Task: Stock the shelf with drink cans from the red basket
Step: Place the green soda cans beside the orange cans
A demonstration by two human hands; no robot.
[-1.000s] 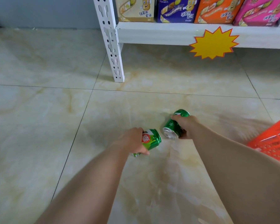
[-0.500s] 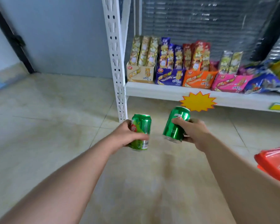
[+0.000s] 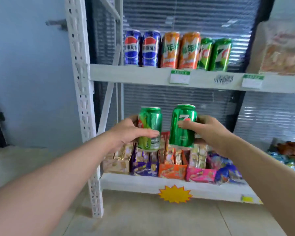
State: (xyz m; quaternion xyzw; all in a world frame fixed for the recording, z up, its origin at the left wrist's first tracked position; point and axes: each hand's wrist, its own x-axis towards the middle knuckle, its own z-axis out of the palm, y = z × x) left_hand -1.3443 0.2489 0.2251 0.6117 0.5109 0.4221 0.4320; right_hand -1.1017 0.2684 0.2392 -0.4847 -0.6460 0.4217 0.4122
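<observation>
Six cans (image 3: 177, 50) already stand on the upper shelf (image 3: 134, 74). Mid-frame, left hand (image 3: 128, 132) grips one green can (image 3: 149, 128), right hand (image 3: 206, 129) another (image 3: 183, 126), neither shelved yet.

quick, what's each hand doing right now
Left hand: grips an upright green metal drink can.
Right hand: grips an upright green can with a white 7.

Head-worn view, forward-facing shelf (image 3: 126, 74) — near (wide-angle)
</observation>
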